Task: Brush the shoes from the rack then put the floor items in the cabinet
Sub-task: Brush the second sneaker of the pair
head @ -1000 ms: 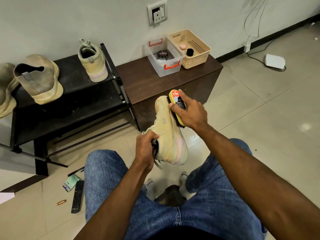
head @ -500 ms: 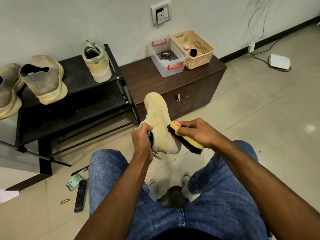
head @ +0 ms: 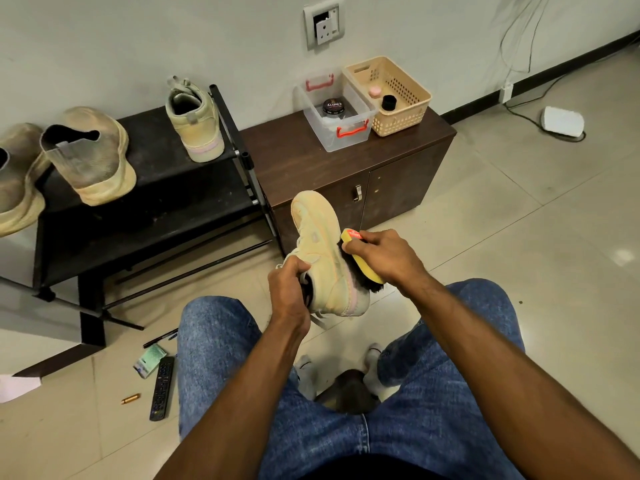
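A pale yellow sneaker is held toe-up over my knees. My left hand grips it at the collar. In my right hand is a yellow shoe brush, its black bristles pressed against the sneaker's right side. The matching sneaker stands on the black shoe rack, beside two dirty beige shoes. On the floor at the left lie a remote control, a green packet, a pen and a small copper-coloured cylinder. The brown cabinet has its doors closed.
A clear plastic box with a polish tin and a beige basket sit on the cabinet top. A white device with a cable lies on the tiled floor at the right. A white paper lies at the far left edge.
The brush went from the sneaker's toe down to its heel side, then moved back up a little along the side. My left hand kept its hold on the collar.
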